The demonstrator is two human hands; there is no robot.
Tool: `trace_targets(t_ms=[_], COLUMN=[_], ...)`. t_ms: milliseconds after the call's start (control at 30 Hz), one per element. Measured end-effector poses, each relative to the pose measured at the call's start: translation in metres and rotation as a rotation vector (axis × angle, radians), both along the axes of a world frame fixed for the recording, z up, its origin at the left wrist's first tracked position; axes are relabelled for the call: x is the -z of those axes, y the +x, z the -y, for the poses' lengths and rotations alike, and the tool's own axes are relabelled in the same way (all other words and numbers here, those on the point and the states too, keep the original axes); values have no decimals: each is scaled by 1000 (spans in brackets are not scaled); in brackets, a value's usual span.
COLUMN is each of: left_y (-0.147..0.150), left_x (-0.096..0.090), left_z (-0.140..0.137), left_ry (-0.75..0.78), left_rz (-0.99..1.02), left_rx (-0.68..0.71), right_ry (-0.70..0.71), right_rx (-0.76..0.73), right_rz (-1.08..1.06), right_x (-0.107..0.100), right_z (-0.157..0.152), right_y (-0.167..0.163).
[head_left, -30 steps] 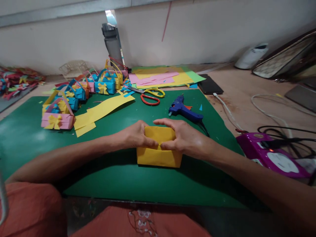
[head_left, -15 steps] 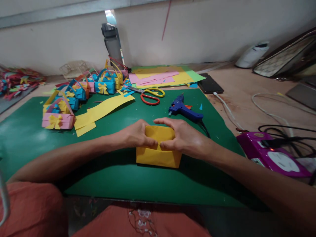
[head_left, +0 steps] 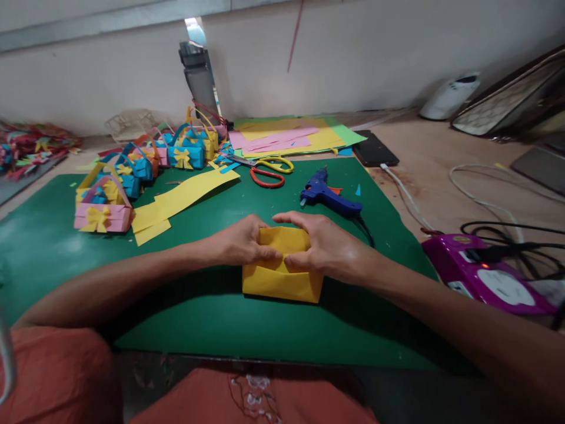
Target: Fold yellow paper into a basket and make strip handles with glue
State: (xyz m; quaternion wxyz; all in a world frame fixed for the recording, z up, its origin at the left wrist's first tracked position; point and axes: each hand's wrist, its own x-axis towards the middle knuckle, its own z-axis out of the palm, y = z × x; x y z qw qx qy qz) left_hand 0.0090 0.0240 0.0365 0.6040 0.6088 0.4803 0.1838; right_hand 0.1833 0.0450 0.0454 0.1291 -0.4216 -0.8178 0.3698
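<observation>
Yellow paper box (head_left: 281, 287) sits toward the front edge of the green mat (head_left: 198, 335), gripped at its sides by the left hand (head_left: 242, 241) and right hand (head_left: 333, 247), thumbs (head_left: 270, 254) nearly meeting. Beyond, a blue glue gun (head_left: 324, 194) lies nearer the right edge, red-and-yellow-handled scissors (head_left: 253, 163) across the far edge.

I can't read any words or numbers here. The purple power box (head_left: 470, 280) has a small round sticker (head_left: 462, 239) on top, but it is too tiny and blurry to read. Its white panel (head_left: 509, 288) is too blurry to read too. The bag (head_left: 489, 103) by the wall has a pattern, and I can't tell if it has letters.
</observation>
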Motion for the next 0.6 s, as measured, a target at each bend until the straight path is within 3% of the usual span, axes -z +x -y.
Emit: trace_targets(t_ms=[300,600], left_y=[-8,-25], left_x=[1,14], left_z=[-8,-25], left_ry=[-65,9], left_rz=[25,30], left_rx=[-19,-260], right_ry=[40,157], right_rx=[47,229], right_rz=[9,-204], right_x=[5,-4], right_z=[-9,-19], right_y=[2,9])
